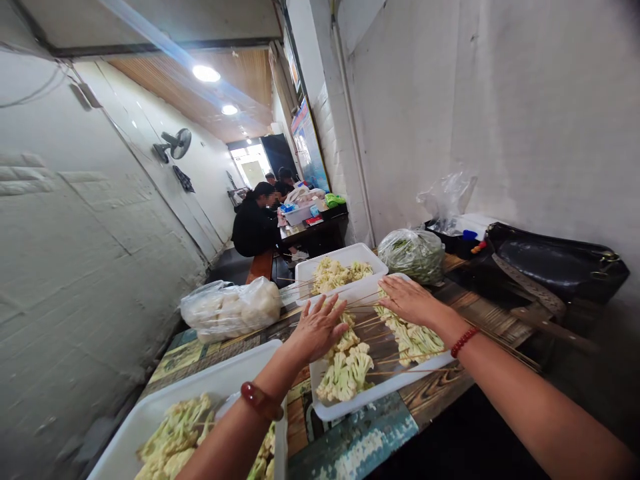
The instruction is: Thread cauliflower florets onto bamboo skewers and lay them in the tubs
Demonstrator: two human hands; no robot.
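Note:
In the head view a white tray holds skewered cauliflower in two rows, with thin wooden sticks pointing inward. My left hand, fingers spread, lies over the left row of cauliflower. Flat and stretched out, my right hand rests over the right row of cauliflower. Both palms face down, so whether they press on the florets is hidden. Neither hand grips anything that I can see.
Loose cauliflower fills a second tray at the front left. Behind stands another tray of cauliflower skewers. A bag of white pieces, a bag of greens, a black handbag and a cleaver surround them. A person sits farther back.

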